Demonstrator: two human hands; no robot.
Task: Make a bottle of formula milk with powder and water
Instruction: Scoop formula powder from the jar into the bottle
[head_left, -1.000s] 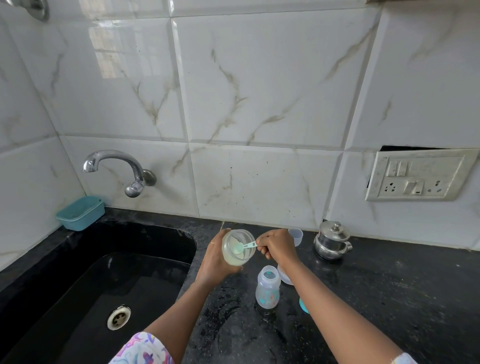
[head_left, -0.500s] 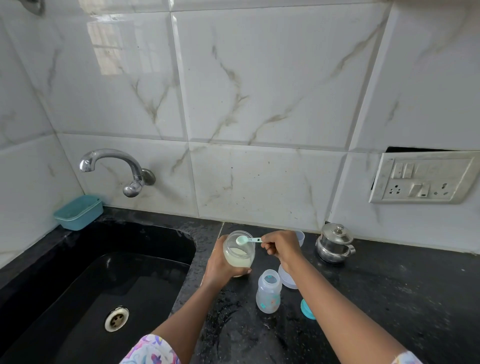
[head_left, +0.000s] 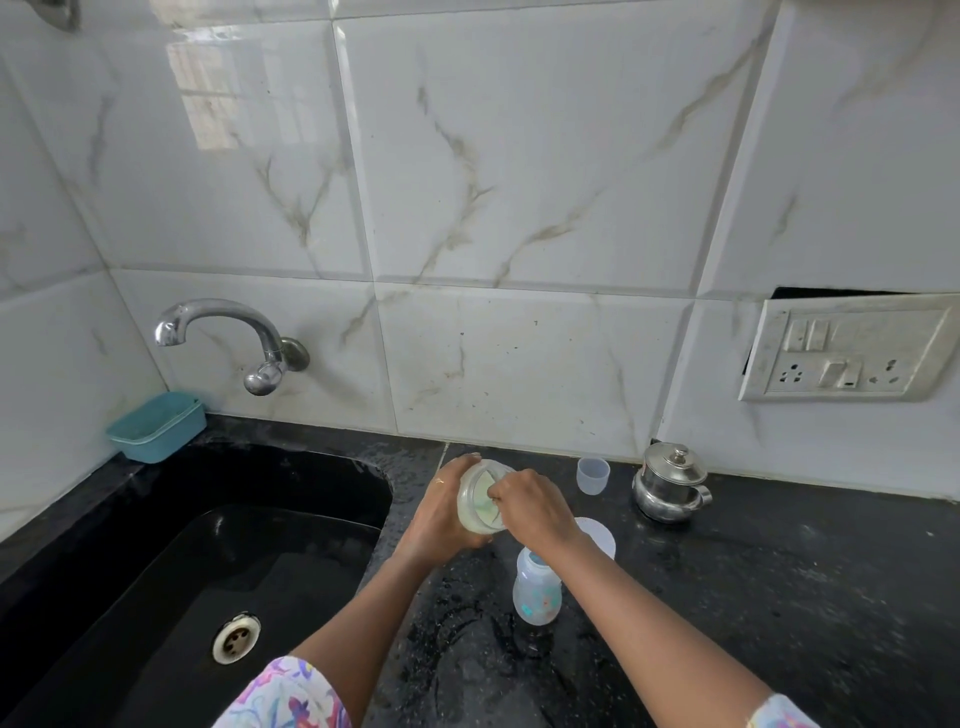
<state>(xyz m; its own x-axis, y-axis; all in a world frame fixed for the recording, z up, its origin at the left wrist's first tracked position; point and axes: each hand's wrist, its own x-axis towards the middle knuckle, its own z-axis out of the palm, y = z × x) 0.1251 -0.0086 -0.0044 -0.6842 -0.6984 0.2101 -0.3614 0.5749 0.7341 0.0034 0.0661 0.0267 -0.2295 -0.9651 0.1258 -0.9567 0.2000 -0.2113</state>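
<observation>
My left hand (head_left: 440, 519) grips a clear powder jar (head_left: 478, 503), tilted with its mouth toward the right, above the counter beside the sink. My right hand (head_left: 535, 506) reaches into the jar's mouth, pinching a teal scoop whose bowl is mostly hidden inside. Pale powder lies in the jar. A clear baby bottle (head_left: 537, 590) with printed figures stands open and upright on the black counter (head_left: 779, 597), just below my right wrist.
A white lid (head_left: 600, 535) lies behind the bottle. A small clear cup (head_left: 592, 475) and a lidded steel pot (head_left: 670, 483) stand near the wall. The black sink (head_left: 218, 545) is at left with a tap (head_left: 228, 332) and a teal tray (head_left: 156, 426). A socket plate (head_left: 847, 353) is at right.
The scoop was lifted above the jar's rim half a second ago; now my right hand has pushed it back into the jar, and the jar is tilted more toward the right.
</observation>
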